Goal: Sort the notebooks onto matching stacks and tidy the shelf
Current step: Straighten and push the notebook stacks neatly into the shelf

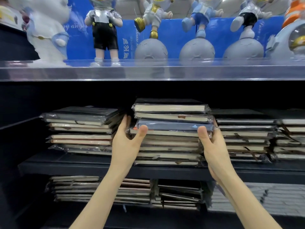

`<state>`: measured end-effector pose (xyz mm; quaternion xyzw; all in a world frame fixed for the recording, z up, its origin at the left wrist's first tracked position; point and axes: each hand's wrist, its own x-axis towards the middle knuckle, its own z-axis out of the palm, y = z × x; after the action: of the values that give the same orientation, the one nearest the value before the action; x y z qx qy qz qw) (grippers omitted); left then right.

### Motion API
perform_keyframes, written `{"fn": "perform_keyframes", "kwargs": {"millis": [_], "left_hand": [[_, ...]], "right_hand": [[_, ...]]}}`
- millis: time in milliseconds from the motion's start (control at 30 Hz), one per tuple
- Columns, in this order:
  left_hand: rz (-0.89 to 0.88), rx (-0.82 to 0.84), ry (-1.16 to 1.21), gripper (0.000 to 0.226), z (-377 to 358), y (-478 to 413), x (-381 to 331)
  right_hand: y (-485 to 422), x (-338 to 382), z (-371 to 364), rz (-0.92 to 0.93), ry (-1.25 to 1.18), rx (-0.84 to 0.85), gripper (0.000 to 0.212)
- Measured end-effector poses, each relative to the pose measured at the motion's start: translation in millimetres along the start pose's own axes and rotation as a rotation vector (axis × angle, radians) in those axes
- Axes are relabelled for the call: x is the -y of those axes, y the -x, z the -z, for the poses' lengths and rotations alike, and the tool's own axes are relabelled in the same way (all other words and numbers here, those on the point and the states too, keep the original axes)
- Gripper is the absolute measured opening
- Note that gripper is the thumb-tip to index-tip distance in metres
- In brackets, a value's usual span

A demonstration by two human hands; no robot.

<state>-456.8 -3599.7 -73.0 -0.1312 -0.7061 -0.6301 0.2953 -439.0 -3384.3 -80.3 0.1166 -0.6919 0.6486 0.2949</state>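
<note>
The middle stack (pixel 170 133) of shrink-wrapped notebooks stands at the front edge of the dark shelf (pixel 79 168), taller than its neighbours. Part-way down it a blue notebook (pixel 175 126) lies between cream-edged ones, with two dark-covered books on top. The left hand (pixel 126 142) presses against the stack's left side, thumb on the front edge just under the blue notebook, fingers reaching back along the side. The right hand (pixel 212 144) mirrors it on the right side, thumb on the front at the same level, fingers hidden behind the wrapping. Together both hands clasp the stack's upper part between them; whether any books are lifted cannot be told.

The left stack (pixel 80 129) sits just beside it, lower and uneven, some books skewed. Right of the middle, the right stack (pixel 244 138) stands close, and another pile (pixel 290 139) reaches the shelf's right end. On the lower shelf (pixel 148 217) lie more notebooks (pixel 102 189). Above, a clear-fronted ledge (pixel 148 71) carries astronaut figurines (pixel 105 30).
</note>
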Motion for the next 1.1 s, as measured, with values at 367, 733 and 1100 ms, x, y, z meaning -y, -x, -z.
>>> {"fn": "perform_keyframes", "kwargs": {"millis": [367, 733, 1100], "left_hand": [[-0.122, -0.158, 0.031, 0.055, -16, 3, 1], [-0.166, -0.242, -0.065, 0.052, -29, 9, -3], [-0.054, -0.098, 0.028, 0.075, -8, 3, -9]], "right_hand": [[-5, 1, -10, 0.043, -0.025, -0.001, 0.065], [-9, 3, -2, 0.148, 0.068, -0.034, 0.042], [-7, 11, 2, 0.101, 0.080, -0.050, 0.043]]}}
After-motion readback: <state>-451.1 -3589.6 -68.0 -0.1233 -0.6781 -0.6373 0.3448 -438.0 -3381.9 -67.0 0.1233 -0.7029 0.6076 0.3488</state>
